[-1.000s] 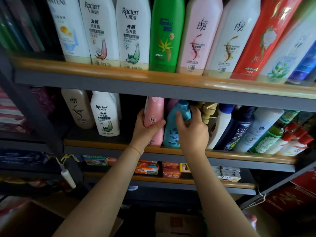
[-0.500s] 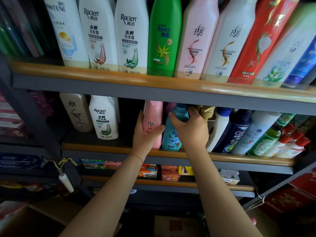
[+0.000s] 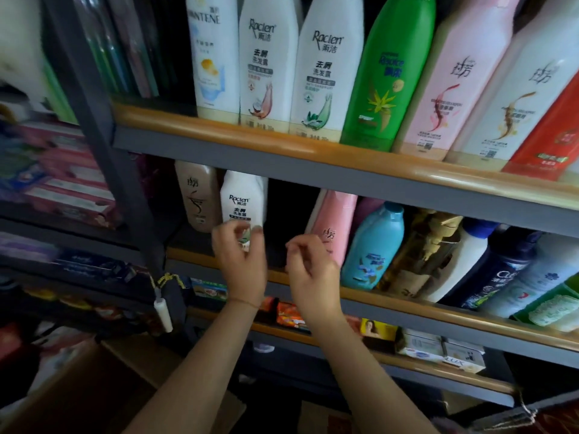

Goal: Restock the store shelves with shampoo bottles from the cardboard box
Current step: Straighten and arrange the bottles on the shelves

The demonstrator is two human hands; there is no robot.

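Note:
A pink shampoo bottle point(image 3: 336, 220) and a teal bottle point(image 3: 372, 249) stand side by side on the middle shelf point(image 3: 407, 303). Both hands hover in front of that shelf and hold nothing. My left hand point(image 3: 239, 261) has loosely curled fingers in front of a small white Raclen bottle point(image 3: 242, 198). My right hand point(image 3: 308, 267) hangs with relaxed curled fingers just left of the pink bottle, in front of a dark gap. The cardboard box point(image 3: 125, 377) shows at the bottom left, partly behind my left forearm.
The top shelf point(image 3: 282, 142) carries a row of large white, green, pink and red bottles. Right of the teal bottle stand gold, white, dark blue and green bottles. A lower shelf point(image 3: 423, 364) holds soap boxes. A dark upright post point(image 3: 103, 120) rises at the left.
Both hands let go of the pink and teal bottles and drew back down and to the left. The view swung left and closer to the shelf.

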